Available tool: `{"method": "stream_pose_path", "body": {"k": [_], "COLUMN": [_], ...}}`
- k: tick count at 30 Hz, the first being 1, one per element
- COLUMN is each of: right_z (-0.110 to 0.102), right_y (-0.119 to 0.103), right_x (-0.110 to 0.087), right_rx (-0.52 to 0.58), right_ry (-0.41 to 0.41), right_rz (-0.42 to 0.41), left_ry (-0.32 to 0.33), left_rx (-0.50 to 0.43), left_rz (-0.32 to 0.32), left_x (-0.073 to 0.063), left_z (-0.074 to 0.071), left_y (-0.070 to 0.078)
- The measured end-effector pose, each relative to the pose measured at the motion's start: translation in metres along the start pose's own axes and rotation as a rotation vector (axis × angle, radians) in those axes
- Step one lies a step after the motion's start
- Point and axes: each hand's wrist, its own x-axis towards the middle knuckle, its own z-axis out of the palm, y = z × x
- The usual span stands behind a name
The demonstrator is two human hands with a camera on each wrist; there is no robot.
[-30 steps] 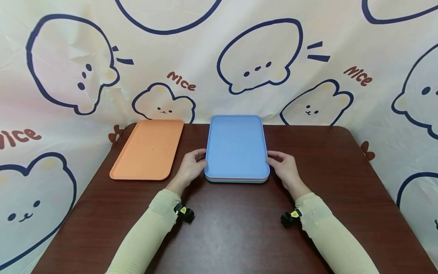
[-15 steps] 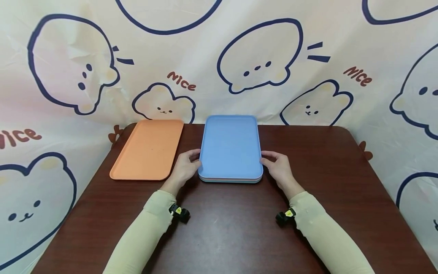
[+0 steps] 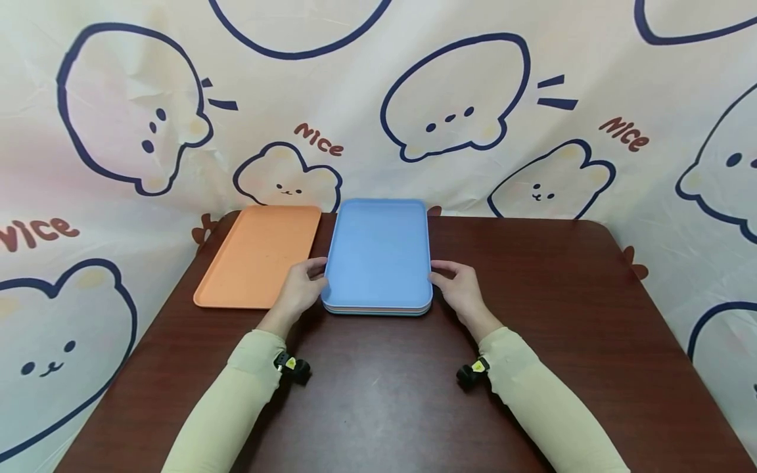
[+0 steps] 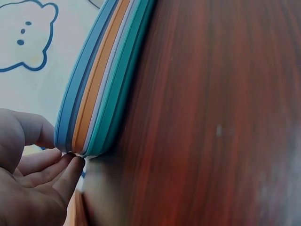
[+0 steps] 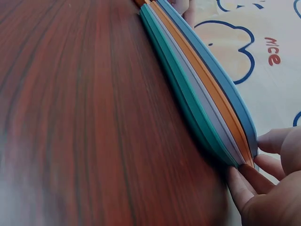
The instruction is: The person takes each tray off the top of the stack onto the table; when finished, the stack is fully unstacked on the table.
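In the head view, a stack of rectangular trays lies lengthwise on the table with a blue tray (image 3: 378, 253) on top. Its layered rim in the left wrist view shows an orange tray (image 4: 87, 115), a pale lavender tray (image 4: 101, 96) and a green tray (image 4: 116, 101) at the bottom. My left hand (image 3: 300, 287) grips the left side of the stack, thumb at the blue rim and fingers against the lower edges. My right hand (image 3: 464, 292) holds the right side likewise. Beside the left hand lies a separate orange tray (image 3: 251, 263), its right edge partly covered by that hand.
The dark brown wooden table (image 3: 532, 276) extends to the right of the stack and in front of it. A white cartoon-print cloth (image 3: 355, 98) hangs behind and around the table. A black wrist camera (image 3: 296, 371) sits on the left wrist, another on the right.
Both hands and the tray stack have moved left along the table, closer to the separate orange tray. That tray has stayed in place on the table; the head view has shifted slightly.
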Motion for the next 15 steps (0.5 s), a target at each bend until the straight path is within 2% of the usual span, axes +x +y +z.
{"method": "stream_pose_path", "body": {"k": [6,11,15], "right_z": [0.018,0.030,0.039], "right_y": [-0.006,-0.010,-0.012], "right_x": [0.001,0.002,0.002], "right_rx": [0.007,0.021,0.029], "right_ry": [-0.008,-0.014,-0.012], "right_rz": [-0.010,-0.013,-0.024], "left_ry": [0.019,0.024,0.030], "left_rx": [0.029,0.097,0.108], "left_rz": [0.020,0.013,0.017], "left_x": [-0.001,-0.004,-0.004], "left_z": [-0.015,-0.026,-0.034], "left_y": [-0.005,-0.007,-0.010]}}
